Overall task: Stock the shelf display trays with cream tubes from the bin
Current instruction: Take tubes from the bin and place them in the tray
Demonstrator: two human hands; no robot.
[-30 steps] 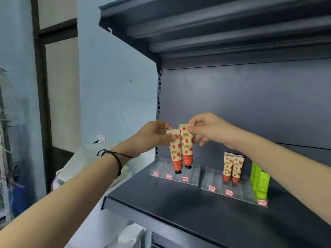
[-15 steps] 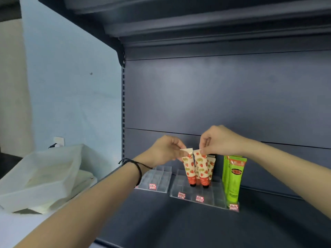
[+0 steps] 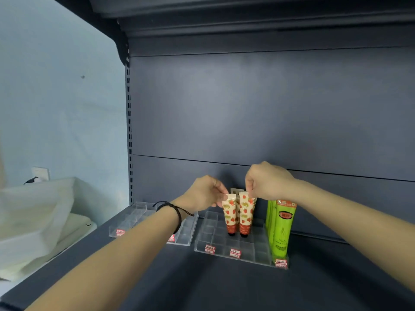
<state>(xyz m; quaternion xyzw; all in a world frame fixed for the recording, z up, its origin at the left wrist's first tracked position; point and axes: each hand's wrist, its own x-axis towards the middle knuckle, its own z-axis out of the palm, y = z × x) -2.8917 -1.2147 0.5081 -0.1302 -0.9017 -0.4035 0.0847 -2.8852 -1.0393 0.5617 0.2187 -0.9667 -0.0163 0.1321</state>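
Two cream tubes with a strawberry print stand cap-down in the clear display tray [image 3: 224, 248] on the dark shelf. My left hand [image 3: 205, 194] pinches the top of the left tube [image 3: 230, 214]. The top of the right tube [image 3: 246, 215] is pinched by my right hand [image 3: 267, 181]. Behind them more strawberry tubes stand, mostly hidden. Tall green tubes [image 3: 281, 230] fill the tray's right column. A second clear tray [image 3: 143, 215] lies to the left, partly behind my left forearm.
A translucent white bin [image 3: 33, 212] sits at the left, beside the shelf's end. The shelf above overhangs close over the working space. Red price tags line the trays' front edges. The dark shelf surface [image 3: 202, 283] stretches in front of the trays.
Both hands have carried the two strawberry tubes from above the left tray to the right tray and lowered them into its cells. The view has moved closer to the shelf.
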